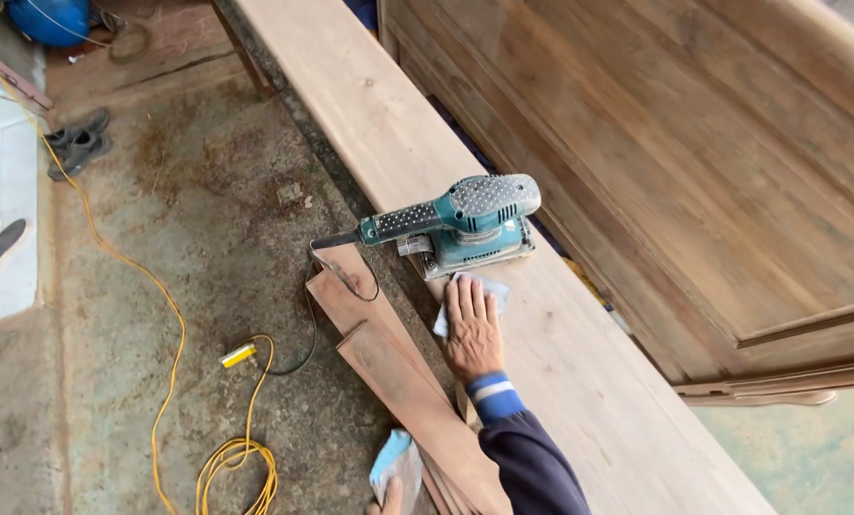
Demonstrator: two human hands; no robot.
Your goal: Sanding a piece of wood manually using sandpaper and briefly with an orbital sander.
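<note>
My right hand (472, 332), in a dark sleeve with a blue cuff, lies flat, fingers together, on a pale sheet of sandpaper (492, 289) on a long light wooden plank (589, 381). Just beyond the fingertips a teal electric sander (465, 224) rests on the plank, untouched. Only a bit of my left hand (390, 498) shows at the bottom edge, holding a light blue folded sheet (394, 463).
Narrower reddish boards (389, 372) lie along the plank's left side. A large panelled wooden piece (713, 172) stands at the right. The sander's black cord runs to a yellow extension cable (174, 381) coiled on the concrete floor. Dark shoes (79, 143) lie at the far left.
</note>
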